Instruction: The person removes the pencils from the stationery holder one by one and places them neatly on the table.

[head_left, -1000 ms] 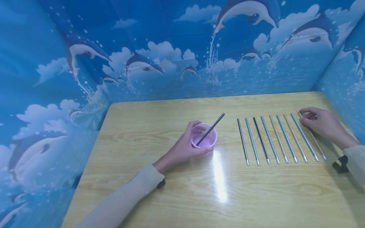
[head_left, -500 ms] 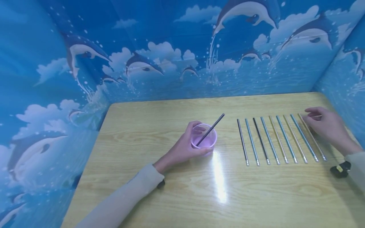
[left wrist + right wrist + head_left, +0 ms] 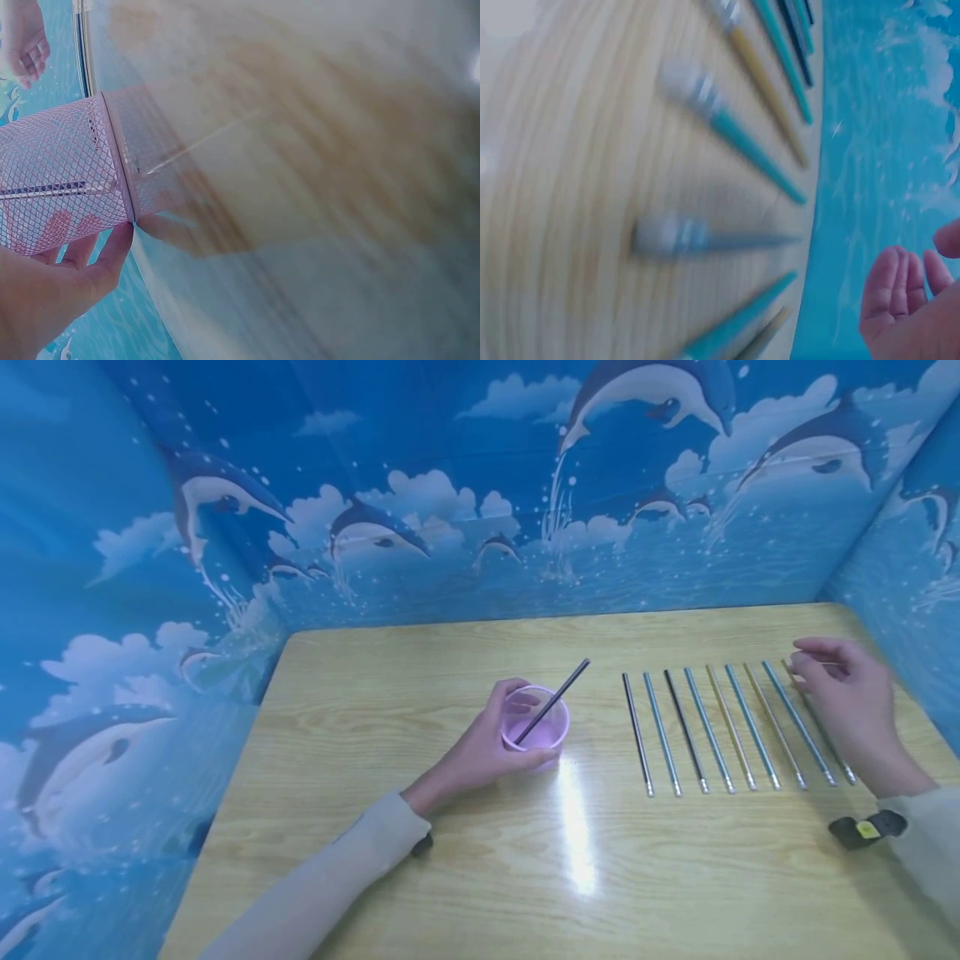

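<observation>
My left hand (image 3: 483,739) grips a pink mesh pencil cup (image 3: 551,727), thumb on the near side and fingers on the far side. In the left wrist view the mesh cup (image 3: 52,142) shows its open weave. One dark pencil (image 3: 562,692) leans inside it, sticking out over the rim. Over the right end of a row of pencils hovers my right hand (image 3: 851,693), fingers loosely bent with nothing seen between them. It partly covers the rightmost yellow pencil (image 3: 846,768), beside a blue pencil (image 3: 798,720). The right wrist view shows that hand (image 3: 900,307) above the pencils, apart from them.
Several more pencils, black (image 3: 684,727), blue (image 3: 708,727) and yellow (image 3: 731,722), lie side by side, eraser ends toward me. The wood-grain table (image 3: 637,877) meets a blue dolphin-print backdrop (image 3: 450,552) behind and at both sides.
My right hand has drawn off the far end of the rightmost pencil to the right, then come back slightly left over it. The row, the cup and my left hand keep their places.
</observation>
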`<action>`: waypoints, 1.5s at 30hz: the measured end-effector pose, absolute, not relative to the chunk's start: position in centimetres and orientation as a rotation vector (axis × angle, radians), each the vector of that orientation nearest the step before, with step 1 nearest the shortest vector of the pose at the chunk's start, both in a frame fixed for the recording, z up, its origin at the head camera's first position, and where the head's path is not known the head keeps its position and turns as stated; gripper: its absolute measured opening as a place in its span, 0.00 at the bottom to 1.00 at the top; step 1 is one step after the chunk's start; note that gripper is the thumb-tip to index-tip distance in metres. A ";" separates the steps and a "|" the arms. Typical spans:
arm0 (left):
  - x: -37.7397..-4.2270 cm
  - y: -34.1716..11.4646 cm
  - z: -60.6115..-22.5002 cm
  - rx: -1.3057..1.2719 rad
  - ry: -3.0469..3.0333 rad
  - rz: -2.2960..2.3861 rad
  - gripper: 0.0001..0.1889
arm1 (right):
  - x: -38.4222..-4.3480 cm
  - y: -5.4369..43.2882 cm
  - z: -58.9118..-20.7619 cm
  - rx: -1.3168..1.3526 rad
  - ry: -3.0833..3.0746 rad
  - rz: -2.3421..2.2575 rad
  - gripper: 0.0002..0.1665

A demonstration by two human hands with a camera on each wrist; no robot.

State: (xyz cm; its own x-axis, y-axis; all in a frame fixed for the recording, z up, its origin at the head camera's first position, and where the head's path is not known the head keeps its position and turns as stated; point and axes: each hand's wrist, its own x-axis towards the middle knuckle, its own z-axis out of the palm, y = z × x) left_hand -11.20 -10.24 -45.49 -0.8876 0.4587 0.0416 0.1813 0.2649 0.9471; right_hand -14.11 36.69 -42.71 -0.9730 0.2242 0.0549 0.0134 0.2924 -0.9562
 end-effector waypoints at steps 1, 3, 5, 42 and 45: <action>-11.2 -10.3 -45.5 0.594 2.293 1.669 0.50 | -14.0 36.1 -42.7 -0.205 -2.311 1.800 0.11; -11.2 -10.4 -45.6 0.593 2.294 1.670 0.50 | -13.9 34.8 -42.6 -0.166 -2.178 1.892 0.11; -11.3 -10.4 -45.6 0.593 2.297 1.667 0.50 | -13.9 33.6 -42.4 -0.135 -2.068 1.969 0.11; -11.1 -10.2 -45.6 0.620 2.297 1.665 0.51 | -12.4 16.4 -42.0 0.203 -2.277 2.325 0.23; -11.3 -10.3 -45.6 0.628 2.300 1.663 0.51 | -12.7 15.7 -41.9 0.207 -2.295 2.303 0.23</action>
State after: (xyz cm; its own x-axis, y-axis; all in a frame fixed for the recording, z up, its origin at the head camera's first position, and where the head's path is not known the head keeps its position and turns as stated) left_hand -11.29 -10.31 -45.61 -0.8805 0.4703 0.0601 0.2045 0.2622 0.9431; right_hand -12.68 15.66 -41.90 -0.9853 -0.1708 0.0082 -0.0076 -0.0041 -1.0000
